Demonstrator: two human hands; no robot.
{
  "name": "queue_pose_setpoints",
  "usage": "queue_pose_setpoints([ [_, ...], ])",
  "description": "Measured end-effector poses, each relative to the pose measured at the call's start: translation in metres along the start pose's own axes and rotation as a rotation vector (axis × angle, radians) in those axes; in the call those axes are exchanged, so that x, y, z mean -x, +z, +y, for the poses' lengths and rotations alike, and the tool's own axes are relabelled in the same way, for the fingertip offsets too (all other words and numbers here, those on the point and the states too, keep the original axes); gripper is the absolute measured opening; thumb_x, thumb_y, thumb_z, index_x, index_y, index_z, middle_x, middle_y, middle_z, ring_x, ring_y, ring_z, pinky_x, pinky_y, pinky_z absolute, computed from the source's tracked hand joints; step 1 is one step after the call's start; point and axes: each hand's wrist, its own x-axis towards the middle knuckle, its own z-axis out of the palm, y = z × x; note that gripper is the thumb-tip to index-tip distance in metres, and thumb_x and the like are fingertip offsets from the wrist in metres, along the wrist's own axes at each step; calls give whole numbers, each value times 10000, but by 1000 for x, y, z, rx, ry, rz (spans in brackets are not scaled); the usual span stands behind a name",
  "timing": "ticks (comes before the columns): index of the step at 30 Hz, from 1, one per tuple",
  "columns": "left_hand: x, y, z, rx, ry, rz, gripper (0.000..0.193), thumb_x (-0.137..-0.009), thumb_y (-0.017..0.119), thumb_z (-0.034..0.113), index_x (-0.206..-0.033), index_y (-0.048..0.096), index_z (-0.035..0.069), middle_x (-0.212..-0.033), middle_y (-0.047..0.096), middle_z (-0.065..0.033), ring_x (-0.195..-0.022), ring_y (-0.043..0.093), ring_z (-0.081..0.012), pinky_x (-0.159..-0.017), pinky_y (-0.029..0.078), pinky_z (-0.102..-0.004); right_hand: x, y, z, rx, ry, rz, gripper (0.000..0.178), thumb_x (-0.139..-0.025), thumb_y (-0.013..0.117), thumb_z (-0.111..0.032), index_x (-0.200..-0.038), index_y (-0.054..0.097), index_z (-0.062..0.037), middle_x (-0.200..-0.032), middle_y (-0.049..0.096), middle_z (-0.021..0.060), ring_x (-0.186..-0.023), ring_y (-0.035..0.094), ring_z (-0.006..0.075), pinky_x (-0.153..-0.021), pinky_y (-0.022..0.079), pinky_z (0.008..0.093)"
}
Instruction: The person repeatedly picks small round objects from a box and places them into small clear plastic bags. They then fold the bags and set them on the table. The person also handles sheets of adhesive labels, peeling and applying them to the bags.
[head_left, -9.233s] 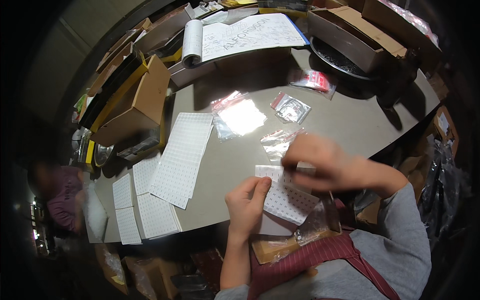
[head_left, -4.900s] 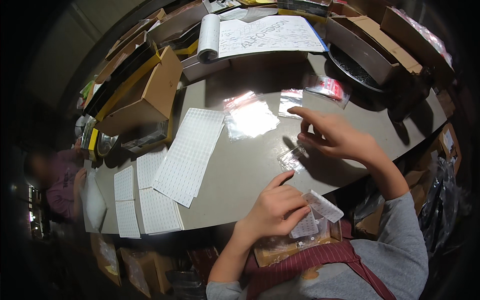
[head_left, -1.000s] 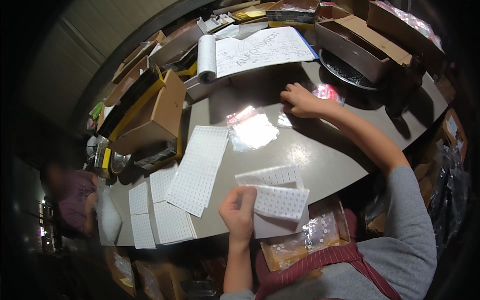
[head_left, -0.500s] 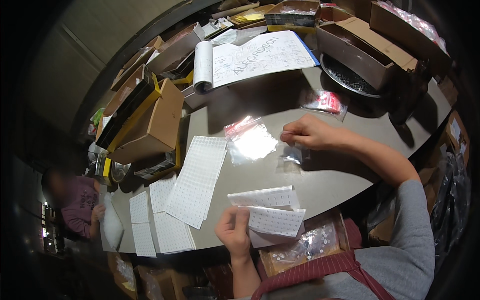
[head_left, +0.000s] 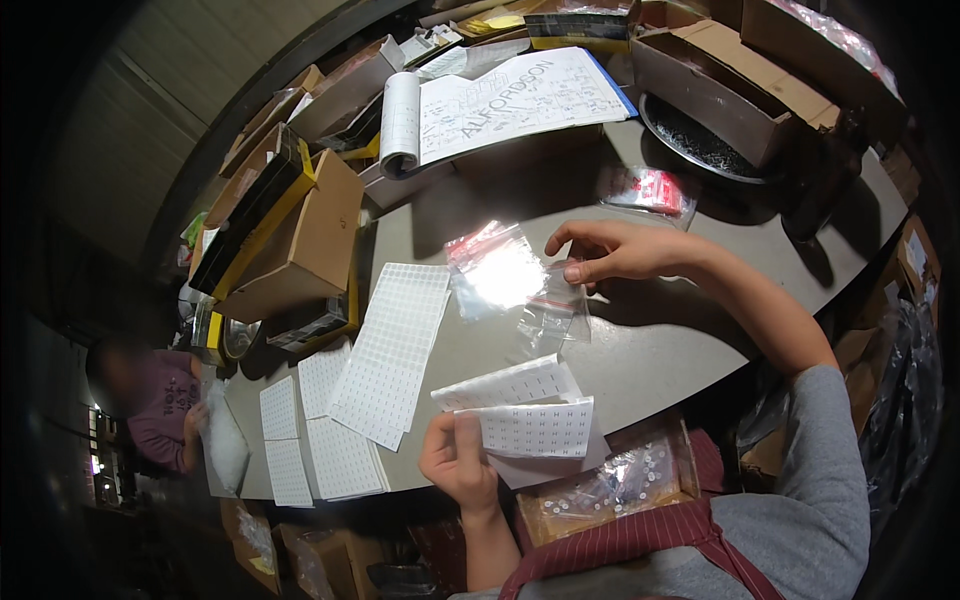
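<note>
My left hand pinches a folded sheet of small white printed labels between thumb and fingers, near the table's front edge. A plain paper backing shows under the sheet. My right hand is over the middle of the table, its thumb on a small clear zip bag with a red line. The index finger is raised off the bag; the other fingers are partly hidden behind it. Just left of that bag lies a shiny pile of clear zip bags, washed out by glare.
White label sheets lie to the left. A cardboard box stands behind them, near a propped, rolled-back paper pad. A packet with red contents and a black round tray are at far right. A person sits at left.
My right hand's index finger has lifted away from the thumb, and the small bag has turned and shifted left. The label sheet in my left hand has moved slightly left and tilted.
</note>
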Motion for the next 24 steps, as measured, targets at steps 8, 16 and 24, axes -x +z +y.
queue_pose_setpoints([
  [8, 0, -2, 2, -6, -48, -63, 107, -953, 685, 49, -881, 648, -21, -825, 664, -31, -753, 582, -75, -705, 443, -203, -8, 22, 9, 354, -240, 289, 251, -973, 679, -251, -1020, 667, -5, -760, 641, 120, -681, 581, 192, -638, 464, 347],
  [16, -16, 1, 11, -473, 194, -634, 65, -810, 786, 49, -821, 739, 6, -869, 742, -122, -897, 714, -240, -960, 490, -437, 2, 22, -3, 357, -216, 226, 350, -966, 706, -362, -911, 736, -18, -655, 596, 88, -599, 550, 166, -595, 441, 333],
  [24, -19, 11, 10, -530, 153, -755, 74, -743, 739, 52, -809, 737, 18, -873, 739, -104, -891, 711, -246, -1189, 289, -593, -5, -1, 24, 414, -556, 494, 484, -834, 659, -39, -1316, 623, -39, -1179, 596, 122, -1023, 617, 248, -798, 503, 363],
])
